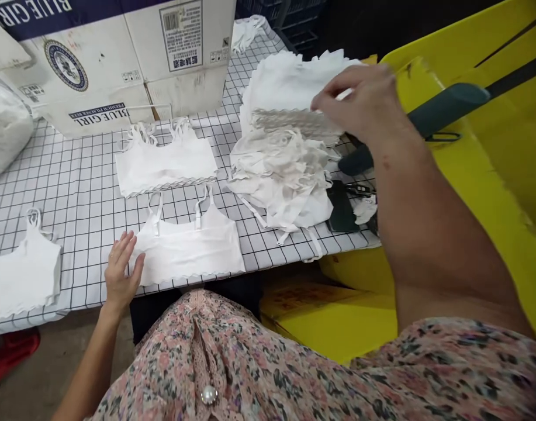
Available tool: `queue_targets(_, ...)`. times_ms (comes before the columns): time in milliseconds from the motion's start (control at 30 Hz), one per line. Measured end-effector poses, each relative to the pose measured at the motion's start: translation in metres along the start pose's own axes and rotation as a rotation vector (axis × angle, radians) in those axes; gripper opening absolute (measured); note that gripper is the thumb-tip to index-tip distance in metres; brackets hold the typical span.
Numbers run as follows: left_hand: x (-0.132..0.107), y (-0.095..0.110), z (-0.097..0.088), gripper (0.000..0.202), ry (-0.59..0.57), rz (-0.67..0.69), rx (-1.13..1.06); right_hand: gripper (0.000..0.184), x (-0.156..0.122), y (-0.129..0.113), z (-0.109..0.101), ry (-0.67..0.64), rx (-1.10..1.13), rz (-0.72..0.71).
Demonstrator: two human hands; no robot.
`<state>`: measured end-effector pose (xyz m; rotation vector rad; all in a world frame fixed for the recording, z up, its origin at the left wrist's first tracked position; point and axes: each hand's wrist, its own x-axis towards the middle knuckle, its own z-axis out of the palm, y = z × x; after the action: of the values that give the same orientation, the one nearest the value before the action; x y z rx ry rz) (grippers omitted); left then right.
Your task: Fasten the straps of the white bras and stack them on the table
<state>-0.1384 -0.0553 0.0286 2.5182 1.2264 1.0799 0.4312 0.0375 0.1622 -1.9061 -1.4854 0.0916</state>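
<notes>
A white bralette [189,251] with thin straps lies spread out at the table's front edge. My left hand [122,272] rests on its left end, fingers stretched out and the thumb apart. Over the right side of a tall stack of white fabric pieces [285,88] with wavy edges is my right hand [359,99], slightly blurred. Its thumb and forefinger are bent together in a pinch; whatever is between the tips cannot be made out. A loose heap of white strapped garments [280,175] sits in front of that stack.
Behind the bralette lies a neat pile of white bralettes [166,161], with another pile [22,275] at far left. A cardboard box [110,58] stands at the back. Right of the table are a dark green tube [452,108] and yellow panels [504,175].
</notes>
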Motion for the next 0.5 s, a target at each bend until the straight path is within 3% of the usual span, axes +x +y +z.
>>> queue_targets(67, 0.013, 0.010, 0.008, 0.072, 0.005, 0.038, -0.053, 0.010, -0.010, -0.012, 0.011, -0.278, -0.133, -0.027)
queue_targets(133, 0.022, 0.020, 0.015, 0.073, -0.003, 0.100, -0.072, 0.025, -0.036, -0.017, 0.031, -0.517, -0.228, -0.028)
queue_targets(267, 0.017, 0.026, 0.013, 0.072, -0.056, 0.162, -0.072, 0.055, -0.117, 0.001, 0.056, -0.760, -0.280, -0.045)
queue_targets(333, 0.010, 0.021, 0.008, 0.060, -0.050, 0.086, -0.098, 0.063, -0.153, 0.016, 0.053, -0.706, -0.198, -0.072)
queue_targets(400, 0.008, 0.017, 0.005, 0.045, -0.033, -0.020, -0.126, 0.061, -0.170, 0.028, 0.041, -0.544, -0.042, -0.036)
queue_targets(500, 0.022, 0.019, 0.009, 0.030, -0.034, -0.109, -0.193, 0.050, -0.154, 0.031, 0.013, -0.268, 0.133, 0.048)
